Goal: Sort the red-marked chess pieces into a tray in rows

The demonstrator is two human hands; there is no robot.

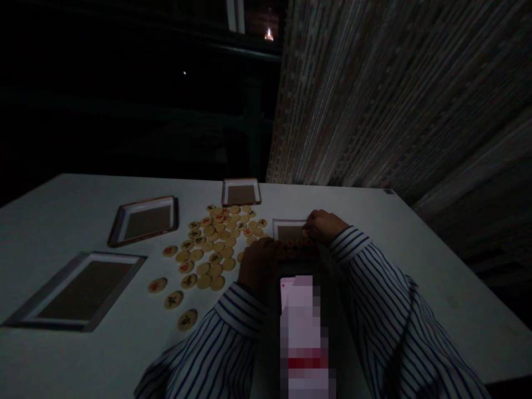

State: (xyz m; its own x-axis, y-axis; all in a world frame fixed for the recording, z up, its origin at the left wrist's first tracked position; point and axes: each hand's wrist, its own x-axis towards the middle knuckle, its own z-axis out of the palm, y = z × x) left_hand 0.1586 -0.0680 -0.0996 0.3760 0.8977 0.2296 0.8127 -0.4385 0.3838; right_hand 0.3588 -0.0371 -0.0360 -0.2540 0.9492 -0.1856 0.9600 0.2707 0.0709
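Observation:
Round wooden Chinese chess pieces (pixel 222 235) lie in a loose heap on the white table, some showing red or black characters, others plain. Right of the heap is a shallow tray (pixel 286 222) with a pale rim, and several pieces (pixel 293 244) sit along its near side in shadow. My left hand (pixel 258 263) is closed at the tray's near left corner; its fingertips are too dark to show what they hold. At the tray's right side my right hand (pixel 326 226) pinches a pale chess piece (pixel 306 234) at its fingertips.
Three more shallow trays stand around the heap: a large one (pixel 132 259) at left, a brown-rimmed one (pixel 177 213) behind it, and a small one (pixel 224 193) at the far edge. A lit phone (pixel 297 316) is in front of me. A string curtain (pixel 353 100) hangs behind the table.

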